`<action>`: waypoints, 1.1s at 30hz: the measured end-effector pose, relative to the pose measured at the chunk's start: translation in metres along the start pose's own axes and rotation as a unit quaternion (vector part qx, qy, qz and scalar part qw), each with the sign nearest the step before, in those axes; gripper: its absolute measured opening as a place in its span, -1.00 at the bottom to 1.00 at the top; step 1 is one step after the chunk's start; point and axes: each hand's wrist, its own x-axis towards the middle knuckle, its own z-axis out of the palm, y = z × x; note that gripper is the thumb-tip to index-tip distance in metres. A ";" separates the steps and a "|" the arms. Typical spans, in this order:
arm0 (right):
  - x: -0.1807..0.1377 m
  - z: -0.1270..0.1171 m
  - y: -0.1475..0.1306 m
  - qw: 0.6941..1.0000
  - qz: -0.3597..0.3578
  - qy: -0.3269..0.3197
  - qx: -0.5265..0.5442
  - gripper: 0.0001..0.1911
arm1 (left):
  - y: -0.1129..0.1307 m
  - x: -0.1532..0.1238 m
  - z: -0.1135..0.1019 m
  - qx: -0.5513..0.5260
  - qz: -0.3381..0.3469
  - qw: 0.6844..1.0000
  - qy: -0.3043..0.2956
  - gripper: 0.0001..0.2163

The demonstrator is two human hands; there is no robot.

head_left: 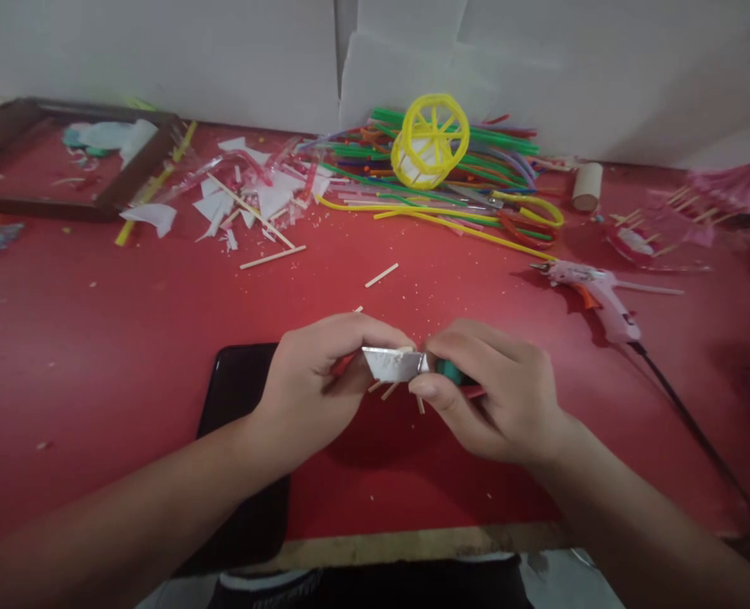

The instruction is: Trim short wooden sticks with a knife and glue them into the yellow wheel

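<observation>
My right hand (pixel 498 385) is closed around the green handle of a utility knife (pixel 392 365), its wide metal blade pointing left. Opposite it, my left hand (pixel 314 385) is closed with thumb and fingers pinched just behind the blade. A pale bit of a thin wooden stick (pixel 405 348) shows at the blade's upper edge between the hands; most of it is hidden. Below the blade, the ends of several thin sticks (pixel 421 404) stick out. One short cut stick (pixel 381 275) lies on the red table beyond my hands.
A black phone-like slab (pixel 241 381) lies under my left wrist. On the right rests a pink glue gun (pixel 596 296) with a trailing cord. At the back are a yellow wheel-shaped craft piece (pixel 435 135), coloured pipe cleaners, white scraps (pixel 279 190) and a brown frame (pixel 38 207).
</observation>
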 end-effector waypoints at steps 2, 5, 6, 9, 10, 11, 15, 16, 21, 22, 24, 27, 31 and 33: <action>0.001 0.000 0.000 1.000 -0.003 -0.002 0.003 -0.68 | 0.000 0.000 0.000 0.005 0.002 1.000 -0.004 -0.79; 0.003 -0.003 0.005 0.999 0.023 0.019 -0.017 -0.72 | 0.000 -0.002 0.001 0.034 0.005 0.999 0.008 -0.82; 0.003 -0.005 0.007 0.998 0.045 0.038 -0.032 -0.74 | 0.000 -0.003 0.002 0.039 0.009 0.999 0.013 -0.84; 0.005 -0.008 0.013 0.986 0.116 0.099 -0.065 -0.75 | 0.000 -0.004 0.005 0.014 -0.003 0.999 0.034 -0.89; 0.005 -0.009 0.015 0.984 0.128 0.109 -0.065 -0.75 | -0.001 -0.004 0.006 -0.006 -0.021 0.999 0.043 -0.92; 0.005 -0.008 0.016 0.984 0.128 0.110 -0.061 -0.76 | -0.001 -0.004 0.007 -0.032 -0.043 0.997 0.052 -0.95; 0.003 -0.003 0.018 0.996 0.046 0.055 -0.044 -0.81 | -0.002 0.001 0.008 -0.144 -0.112 0.982 0.048 -0.93; 0.002 -0.001 0.018 0.998 0.024 0.040 -0.045 -0.79 | -0.002 0.003 0.008 -0.168 -0.122 0.977 0.046 -0.91; 0.000 0.003 0.018 0.998 -0.039 0.006 -0.053 -0.90 | -0.002 0.006 0.009 -0.237 -0.136 0.960 0.063 -0.88; 0.000 0.003 0.018 0.998 -0.041 0.008 -0.053 -0.92 | -0.003 0.005 0.009 -0.241 -0.133 0.959 0.064 -0.89; 0.000 0.002 0.018 0.997 -0.038 0.014 -0.058 -0.91 | -0.003 0.005 0.009 -0.248 -0.137 0.957 0.062 -0.90; -0.001 0.001 0.019 0.997 -0.034 0.015 -0.069 -0.88 | -0.005 0.004 0.009 -0.259 -0.148 0.953 0.057 -0.90; -0.001 0.002 0.020 0.998 -0.030 0.007 -0.060 -0.88 | -0.005 0.004 0.008 -0.257 -0.143 0.953 0.067 -0.91; -0.001 0.003 0.020 0.997 -0.046 0.000 -0.059 -0.88 | -0.005 0.005 0.008 -0.254 -0.144 0.953 0.075 -0.91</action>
